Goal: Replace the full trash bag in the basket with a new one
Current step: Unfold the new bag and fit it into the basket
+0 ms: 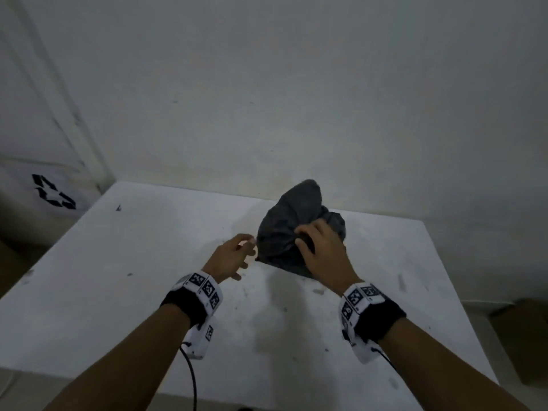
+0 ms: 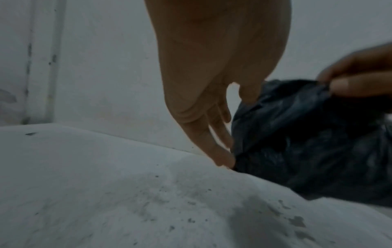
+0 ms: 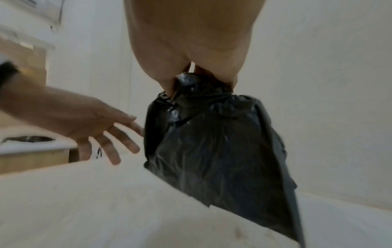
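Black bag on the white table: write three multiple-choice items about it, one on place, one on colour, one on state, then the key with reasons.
1. Which side of the black bag is the left hand on?
A. the bag's left side
B. under the bag
C. inside the bag

2. What colour is the table below the bag?
A. red
B. white
C. green

3. How does the right hand stand to the bag?
A. flat on the table, away from it
B. open above it, not touching
C. gripping its bunched top

Key: 1 A, the head view shows the spread left hand at the bag's left edge. 2 B, the surface is white with dark specks. 3 C, the right wrist view shows fingers closed round the gathered plastic.
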`<act>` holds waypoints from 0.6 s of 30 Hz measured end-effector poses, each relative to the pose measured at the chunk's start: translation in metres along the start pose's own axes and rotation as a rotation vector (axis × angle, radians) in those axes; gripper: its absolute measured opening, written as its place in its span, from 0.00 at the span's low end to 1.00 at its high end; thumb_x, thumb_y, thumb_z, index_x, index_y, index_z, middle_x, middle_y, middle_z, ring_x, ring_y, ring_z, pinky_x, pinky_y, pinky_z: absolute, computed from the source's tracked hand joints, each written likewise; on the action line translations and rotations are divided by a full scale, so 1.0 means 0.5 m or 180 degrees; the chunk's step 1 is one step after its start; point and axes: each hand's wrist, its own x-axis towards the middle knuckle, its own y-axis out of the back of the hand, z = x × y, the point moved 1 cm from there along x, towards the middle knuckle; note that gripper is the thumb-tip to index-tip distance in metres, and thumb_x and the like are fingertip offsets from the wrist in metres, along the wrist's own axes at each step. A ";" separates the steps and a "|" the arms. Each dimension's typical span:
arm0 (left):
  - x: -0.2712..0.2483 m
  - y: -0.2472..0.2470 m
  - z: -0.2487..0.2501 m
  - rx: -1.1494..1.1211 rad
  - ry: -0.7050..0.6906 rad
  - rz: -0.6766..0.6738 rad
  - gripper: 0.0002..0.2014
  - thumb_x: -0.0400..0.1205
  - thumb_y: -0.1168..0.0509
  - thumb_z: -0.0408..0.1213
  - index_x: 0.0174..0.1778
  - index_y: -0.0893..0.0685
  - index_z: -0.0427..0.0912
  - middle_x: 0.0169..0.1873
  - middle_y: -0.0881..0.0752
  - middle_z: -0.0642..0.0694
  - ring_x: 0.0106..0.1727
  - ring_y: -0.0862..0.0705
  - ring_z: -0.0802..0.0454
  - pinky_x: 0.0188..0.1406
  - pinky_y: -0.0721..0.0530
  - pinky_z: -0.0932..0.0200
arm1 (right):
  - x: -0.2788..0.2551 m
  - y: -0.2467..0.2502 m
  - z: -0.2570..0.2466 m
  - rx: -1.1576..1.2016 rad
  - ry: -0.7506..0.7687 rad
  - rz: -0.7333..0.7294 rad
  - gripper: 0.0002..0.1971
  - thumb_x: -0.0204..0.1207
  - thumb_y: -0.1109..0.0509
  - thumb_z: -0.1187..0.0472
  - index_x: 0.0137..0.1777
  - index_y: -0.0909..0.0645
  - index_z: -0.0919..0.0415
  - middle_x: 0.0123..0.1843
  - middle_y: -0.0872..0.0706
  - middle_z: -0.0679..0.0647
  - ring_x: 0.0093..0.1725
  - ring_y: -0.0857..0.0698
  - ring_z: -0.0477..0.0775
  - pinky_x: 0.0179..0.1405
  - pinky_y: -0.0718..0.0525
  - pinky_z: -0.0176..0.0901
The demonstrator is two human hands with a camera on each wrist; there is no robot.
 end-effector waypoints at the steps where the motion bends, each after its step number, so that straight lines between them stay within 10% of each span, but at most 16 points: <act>1: 0.015 0.015 -0.019 0.0135 0.0120 -0.0110 0.14 0.85 0.42 0.54 0.63 0.24 0.54 0.59 0.15 0.43 0.50 0.17 0.44 0.37 0.15 0.55 | -0.012 -0.028 0.012 -0.0183 0.0039 -0.0187 0.09 0.80 0.35 0.58 0.56 0.17 0.59 0.53 0.19 0.56 0.52 0.19 0.58 0.52 0.22 0.50; 6: 0.074 0.021 -0.101 0.0839 0.0319 -0.0475 0.32 0.81 0.36 0.56 0.80 0.37 0.55 0.76 0.28 0.44 0.67 0.22 0.44 0.50 0.15 0.54 | -0.095 -0.122 0.067 -0.0756 -0.0663 -0.2675 0.14 0.81 0.38 0.50 0.63 0.17 0.46 0.64 0.17 0.49 0.69 0.27 0.56 0.71 0.36 0.54; 12: 0.110 -0.042 -0.098 0.0420 0.0476 -0.0852 0.55 0.63 0.33 0.75 0.83 0.45 0.56 0.81 0.36 0.45 0.78 0.32 0.42 0.72 0.27 0.46 | -0.082 -0.109 0.106 0.0265 -0.1392 -0.0108 0.01 0.81 0.35 0.62 0.48 0.23 0.55 0.49 0.22 0.48 0.47 0.22 0.50 0.44 0.20 0.44; 18: 0.151 -0.118 -0.083 0.1167 -0.0194 -0.1056 0.46 0.66 0.34 0.72 0.73 0.27 0.44 0.77 0.30 0.43 0.79 0.33 0.46 0.75 0.32 0.51 | -0.086 -0.127 0.147 0.0824 -0.2492 0.0142 0.27 0.81 0.32 0.54 0.78 0.35 0.57 0.74 0.34 0.56 0.67 0.22 0.60 0.61 0.22 0.46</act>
